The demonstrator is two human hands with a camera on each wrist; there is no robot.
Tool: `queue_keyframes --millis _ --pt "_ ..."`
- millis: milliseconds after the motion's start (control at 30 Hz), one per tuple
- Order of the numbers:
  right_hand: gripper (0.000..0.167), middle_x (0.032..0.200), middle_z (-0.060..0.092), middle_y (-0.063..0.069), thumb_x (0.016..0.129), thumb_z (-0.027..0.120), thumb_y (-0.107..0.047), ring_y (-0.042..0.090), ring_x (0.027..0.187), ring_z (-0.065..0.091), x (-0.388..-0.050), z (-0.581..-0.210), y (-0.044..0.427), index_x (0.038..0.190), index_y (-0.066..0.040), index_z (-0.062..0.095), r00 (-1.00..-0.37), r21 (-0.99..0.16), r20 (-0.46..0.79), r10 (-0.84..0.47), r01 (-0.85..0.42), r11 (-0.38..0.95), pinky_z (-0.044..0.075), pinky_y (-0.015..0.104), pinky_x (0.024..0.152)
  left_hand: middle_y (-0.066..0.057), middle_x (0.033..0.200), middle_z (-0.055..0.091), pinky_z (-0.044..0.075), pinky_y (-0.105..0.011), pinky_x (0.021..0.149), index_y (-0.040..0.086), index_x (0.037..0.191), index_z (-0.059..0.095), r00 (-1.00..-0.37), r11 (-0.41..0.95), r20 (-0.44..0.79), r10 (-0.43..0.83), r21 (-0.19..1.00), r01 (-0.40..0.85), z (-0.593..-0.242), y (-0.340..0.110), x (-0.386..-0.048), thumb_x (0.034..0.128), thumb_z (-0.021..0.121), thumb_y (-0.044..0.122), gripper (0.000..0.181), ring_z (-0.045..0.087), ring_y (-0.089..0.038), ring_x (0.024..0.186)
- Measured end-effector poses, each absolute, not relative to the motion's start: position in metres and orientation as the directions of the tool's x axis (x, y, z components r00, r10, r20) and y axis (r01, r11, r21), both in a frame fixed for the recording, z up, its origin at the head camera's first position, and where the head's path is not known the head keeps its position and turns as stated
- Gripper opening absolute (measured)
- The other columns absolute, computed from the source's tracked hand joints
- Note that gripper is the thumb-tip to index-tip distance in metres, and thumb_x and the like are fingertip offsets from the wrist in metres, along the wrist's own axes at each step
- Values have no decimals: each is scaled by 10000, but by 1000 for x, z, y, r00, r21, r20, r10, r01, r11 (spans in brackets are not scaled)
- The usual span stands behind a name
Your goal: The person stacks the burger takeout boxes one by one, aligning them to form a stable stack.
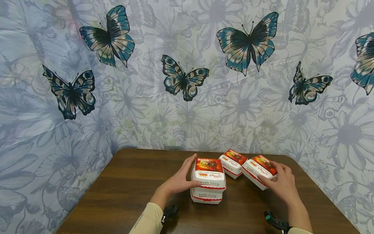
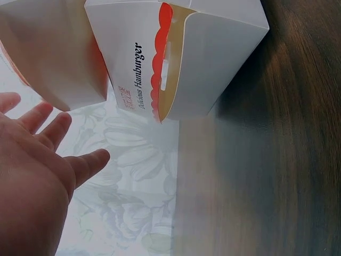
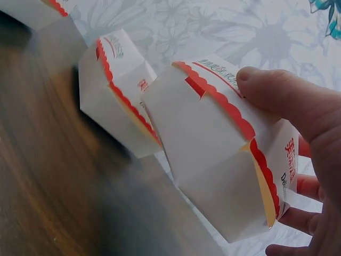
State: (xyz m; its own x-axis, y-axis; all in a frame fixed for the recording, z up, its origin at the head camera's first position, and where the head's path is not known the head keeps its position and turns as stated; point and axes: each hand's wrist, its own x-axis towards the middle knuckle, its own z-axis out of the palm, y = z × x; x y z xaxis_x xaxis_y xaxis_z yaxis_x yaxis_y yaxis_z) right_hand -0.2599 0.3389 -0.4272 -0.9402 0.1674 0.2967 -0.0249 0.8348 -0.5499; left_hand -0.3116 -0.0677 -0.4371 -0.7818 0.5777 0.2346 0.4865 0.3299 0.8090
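Two white hamburger boxes stand stacked, the upper box [image 1: 208,175] showing a red burger picture on its lid and the lower box [image 1: 206,197] beneath it. My left hand [image 1: 179,178] is beside the stack's left, thumb near the upper box's front; in the left wrist view its fingers [image 2: 88,165] are spread and fairly straight. With the thumb on one side and fingers on the other, my right hand [image 1: 281,182] grips another hamburger box [image 3: 208,144], which is tilted. Just left of that box sits one more hamburger box [image 1: 232,164]. Whether the gripped box touches the table cannot be told.
The brown wooden table [image 1: 131,182] spreads out under the boxes, its back edge near a butterfly-patterned wall covering [image 1: 181,126]. Dark straps [image 1: 169,213] circle both wrists.
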Motion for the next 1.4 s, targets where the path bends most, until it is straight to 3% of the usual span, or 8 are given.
queue_keyframes --millis 967,1400 --pt "763 1468 350 241 825 801 -380 496 1279 317 -250 -386 294 1463 -106 485 -814 -529 573 94 -279 801 338 635 898 49 1662 82 276 -588 1179 430 1581 48 -769 322 235 594 807 495 -436 -66 -309 829 708 618 1018 177 -221 1522" --pt "739 1431 403 235 743 858 -207 451 1276 346 -248 -373 264 1398 -71 544 -712 -476 702 18 -449 756 323 597 923 23 1674 54 273 -601 1176 387 1597 40 -766 329 238 597 799 504 -437 -65 -309 836 701 624 1035 149 -243 1535"
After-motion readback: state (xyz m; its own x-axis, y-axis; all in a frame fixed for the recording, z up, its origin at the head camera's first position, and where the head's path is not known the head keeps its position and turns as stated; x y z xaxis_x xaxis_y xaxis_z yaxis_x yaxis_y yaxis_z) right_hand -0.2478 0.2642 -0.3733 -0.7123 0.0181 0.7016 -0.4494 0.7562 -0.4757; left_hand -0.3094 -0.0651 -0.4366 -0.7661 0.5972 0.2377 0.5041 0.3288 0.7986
